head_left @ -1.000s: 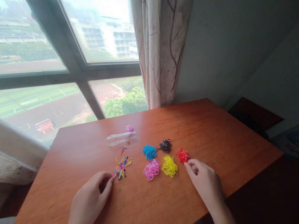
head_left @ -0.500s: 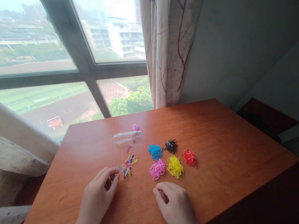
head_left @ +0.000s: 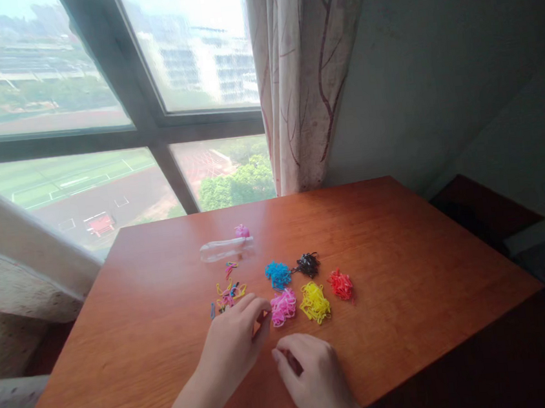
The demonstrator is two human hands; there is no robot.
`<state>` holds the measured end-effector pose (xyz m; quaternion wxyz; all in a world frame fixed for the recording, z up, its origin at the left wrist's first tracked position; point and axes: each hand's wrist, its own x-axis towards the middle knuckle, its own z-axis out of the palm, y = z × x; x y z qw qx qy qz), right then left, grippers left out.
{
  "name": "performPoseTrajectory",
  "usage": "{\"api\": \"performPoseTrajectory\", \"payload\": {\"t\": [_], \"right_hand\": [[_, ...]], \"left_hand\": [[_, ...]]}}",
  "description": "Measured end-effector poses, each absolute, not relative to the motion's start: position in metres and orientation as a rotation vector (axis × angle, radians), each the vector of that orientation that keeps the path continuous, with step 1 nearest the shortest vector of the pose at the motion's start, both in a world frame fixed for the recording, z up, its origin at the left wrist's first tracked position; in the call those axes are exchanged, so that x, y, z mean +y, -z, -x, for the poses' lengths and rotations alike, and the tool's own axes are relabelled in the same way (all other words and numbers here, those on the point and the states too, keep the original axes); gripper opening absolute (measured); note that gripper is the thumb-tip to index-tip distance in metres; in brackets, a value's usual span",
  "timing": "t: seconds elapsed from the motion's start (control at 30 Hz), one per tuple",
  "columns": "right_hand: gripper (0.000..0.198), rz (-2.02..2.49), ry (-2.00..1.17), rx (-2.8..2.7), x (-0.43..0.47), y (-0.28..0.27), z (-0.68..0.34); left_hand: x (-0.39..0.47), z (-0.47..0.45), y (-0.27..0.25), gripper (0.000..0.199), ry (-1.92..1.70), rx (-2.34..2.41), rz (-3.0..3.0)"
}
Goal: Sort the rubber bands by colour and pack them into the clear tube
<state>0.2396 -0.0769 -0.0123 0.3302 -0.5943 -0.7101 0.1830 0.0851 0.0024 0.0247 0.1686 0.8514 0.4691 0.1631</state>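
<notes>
Pink bands (head_left: 283, 307) sit heaped on the counter (head_left: 402, 236), just beside our left hand (head_left: 235, 334), its fingers drawn narrow; whether they grip one we cannot tell. Our right hand (head_left: 314, 368) curls nearer us, its hold also unclear. Outward lie yellow bands (head_left: 315, 303), blue bands (head_left: 278, 275), black bands (head_left: 308, 264) and red bands (head_left: 341, 285), then a clear object (head_left: 223, 249) toward the window (head_left: 146, 135).

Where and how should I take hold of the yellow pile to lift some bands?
Probably best to pinch the near edge of the yellow pile, from the near side and slightly above. Loops spread loosely there over bare table, while the pink pile sits close on the left and the black pile behind.
</notes>
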Motion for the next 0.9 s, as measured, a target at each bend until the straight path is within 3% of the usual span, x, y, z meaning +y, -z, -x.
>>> {"api": "performPoseTrajectory", "payload": {"t": [0.43, 0.9], "right_hand": [[0.018, 1.568, -0.533, -1.856, -0.077, 0.011, -0.24], [0.02, 1.575, -0.515, -1.873, -0.077, 0.018, -0.239]], "left_hand": [[0.005, -0.086, -0.016, 0.019, -0.403, 1.341, -2.469], [0.014, 0.0, -0.017, 0.022, -0.558, 1.741, -2.225]]}}
